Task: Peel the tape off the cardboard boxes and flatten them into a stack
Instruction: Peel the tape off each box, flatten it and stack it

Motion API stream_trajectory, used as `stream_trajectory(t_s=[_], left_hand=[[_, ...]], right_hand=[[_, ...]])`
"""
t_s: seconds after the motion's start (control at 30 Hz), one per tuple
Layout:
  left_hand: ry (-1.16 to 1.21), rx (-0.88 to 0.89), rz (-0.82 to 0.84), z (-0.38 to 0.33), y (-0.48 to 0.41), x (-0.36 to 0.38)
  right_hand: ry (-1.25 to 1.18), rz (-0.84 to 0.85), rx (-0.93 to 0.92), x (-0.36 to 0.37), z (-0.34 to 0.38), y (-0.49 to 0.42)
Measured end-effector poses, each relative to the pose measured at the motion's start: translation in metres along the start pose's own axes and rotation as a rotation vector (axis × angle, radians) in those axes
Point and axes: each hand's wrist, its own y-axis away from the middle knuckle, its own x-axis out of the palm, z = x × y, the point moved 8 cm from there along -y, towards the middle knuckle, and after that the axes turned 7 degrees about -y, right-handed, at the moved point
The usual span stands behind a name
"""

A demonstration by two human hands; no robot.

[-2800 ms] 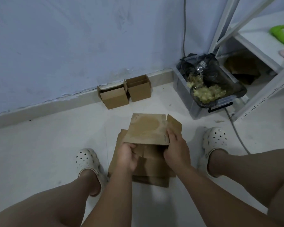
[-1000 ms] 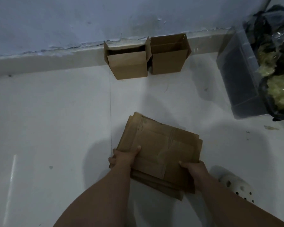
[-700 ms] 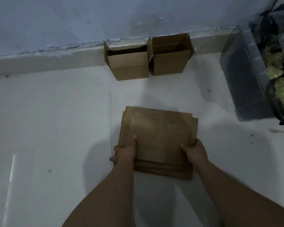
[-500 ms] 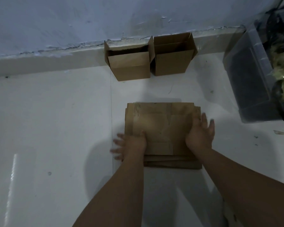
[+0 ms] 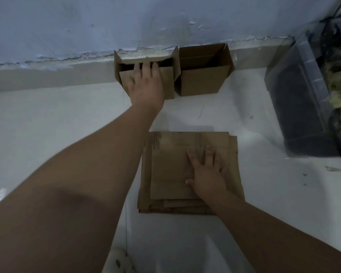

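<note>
A stack of flattened cardboard boxes (image 5: 171, 174) lies on the white floor in front of me. My right hand (image 5: 207, 172) presses flat on top of it, fingers spread. Two open cardboard boxes stand against the wall's base: the left box (image 5: 168, 83) and the right box (image 5: 201, 81). My left hand (image 5: 146, 83) is stretched out onto the left box's front wall, its straight fingers reaching over the top edge into the opening. The hand covers much of that front wall.
A clear plastic bin (image 5: 299, 107) with a black bag and yellowish scraps stands at the right. A white shoe (image 5: 118, 263) shows at the bottom edge. The blue wall and its beige skirting (image 5: 47, 75) close off the far side.
My left hand has left the stack and reached forward to the left box at the wall. The right hand has slid to the middle of the squared-up stack.
</note>
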Motion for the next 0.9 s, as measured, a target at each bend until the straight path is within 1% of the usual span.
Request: stream_trajectory(t_s=[0.07,0.17,0.3,0.4,0.47,0.5,0.53,0.63,0.7,0.77,0.83,0.9], left_hand=[[-0.110,0.015,0.027,0.002,-0.012,-0.002],[-0.184,0.023,0.056,0.005,-0.019,-0.002],[-0.146,0.089,0.012,0.005,-0.011,0.000],[-0.161,0.163,0.077,0.005,0.000,0.010],[-0.163,0.147,0.100,0.012,0.005,0.011],[-0.120,0.107,0.093,0.017,0.008,0.008],[-0.059,0.053,0.071,0.024,0.011,0.004],[0.150,-0.120,-0.069,0.038,0.024,-0.019],[0.390,-0.279,-0.136,0.044,0.038,-0.036],[0.703,-0.472,-0.142,0.049,0.058,-0.044],[1.024,-0.628,-0.142,0.049,0.080,-0.046],[1.338,-0.712,-0.130,0.041,0.103,-0.048]], right_hand=[[0.004,0.014,0.008,0.001,0.000,-0.002],[0.009,0.032,0.030,0.002,0.000,-0.005],[0.003,0.046,0.047,0.003,0.002,-0.007],[0.012,0.067,0.050,0.004,0.002,-0.008],[0.008,0.081,0.053,0.003,0.004,-0.009],[0.004,0.086,0.056,0.001,0.005,-0.009],[0.004,0.090,0.058,-0.002,0.007,-0.009],[0.004,0.093,0.044,-0.014,0.011,-0.006],[-0.073,0.071,0.024,-0.026,0.011,0.001],[-0.194,0.004,-0.003,-0.042,0.014,0.011],[-0.429,-0.105,0.005,-0.064,0.018,0.024],[-0.827,-0.209,0.053,-0.086,0.021,0.039]])
